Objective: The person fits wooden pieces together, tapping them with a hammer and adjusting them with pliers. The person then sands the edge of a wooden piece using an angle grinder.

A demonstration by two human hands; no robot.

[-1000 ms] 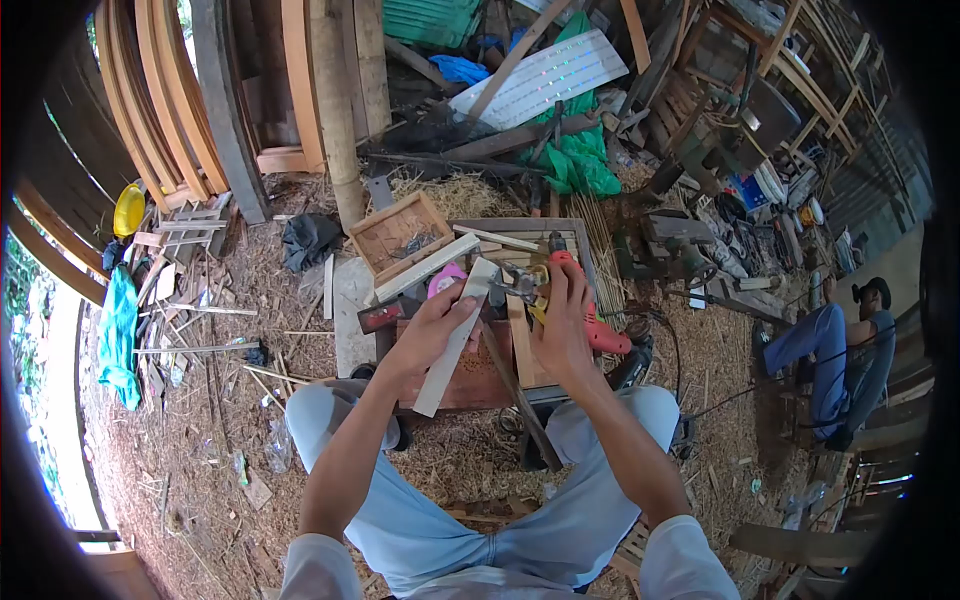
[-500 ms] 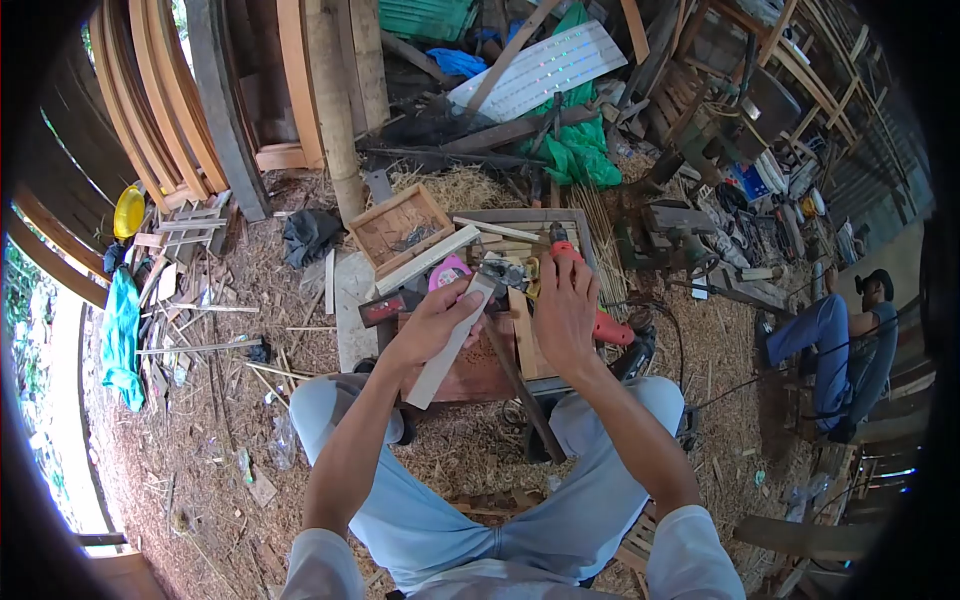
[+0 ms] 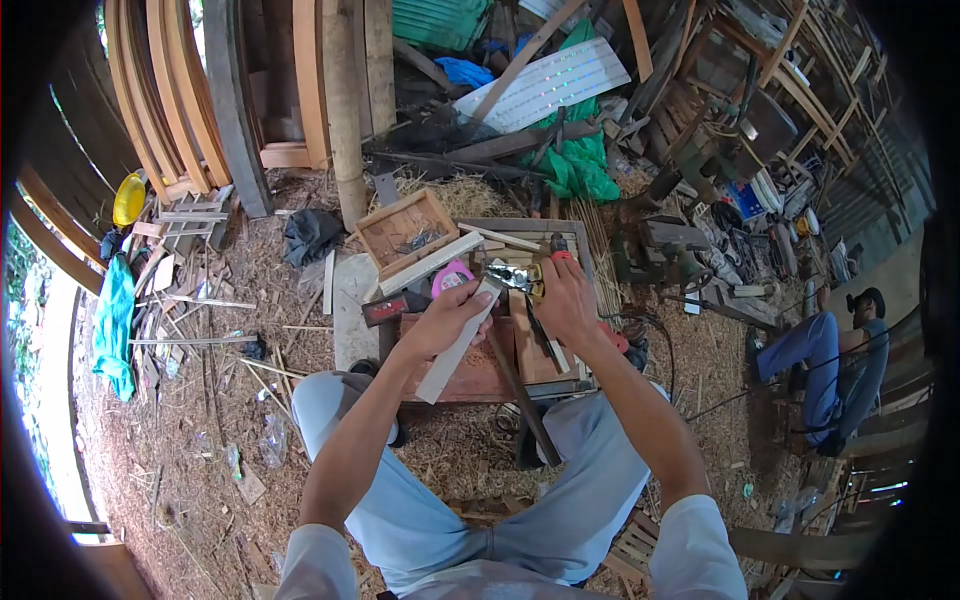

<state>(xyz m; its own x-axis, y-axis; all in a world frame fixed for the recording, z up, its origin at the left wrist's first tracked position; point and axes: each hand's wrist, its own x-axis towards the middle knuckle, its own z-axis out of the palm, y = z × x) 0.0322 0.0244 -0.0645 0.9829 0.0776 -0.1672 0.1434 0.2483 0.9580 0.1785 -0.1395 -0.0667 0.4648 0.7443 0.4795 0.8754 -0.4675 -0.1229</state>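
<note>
A pale wood strip [image 3: 455, 350] slants across the worktable, and my left hand [image 3: 450, 318] is closed around its upper part. Just right of the strip's top end lies a shiny metal tool [image 3: 510, 276] with yellow beside it. My right hand [image 3: 567, 300] is over the table's right side, fingers bent at the yellow part; a dark slim piece [image 3: 540, 335] shows below its fingers, and its exact grip is hidden. Under this hand, a red power tool [image 3: 612, 338] is partly covered. The pink tape measure [image 3: 452, 278] sits above my left hand.
A wooden tray [image 3: 406, 232] with small metal pieces lies at the table's back left. A dark bar [image 3: 525, 400] leans at the front edge. Seated at the right is another person [image 3: 825, 370]. Shavings and sticks cover the floor; a black bag [image 3: 310, 237] lies left.
My right hand has moved from the red power tool toward the metal tool, its fingers now curled at the yellow part. The dark slim piece has come into view. My left hand still holds the strip.
</note>
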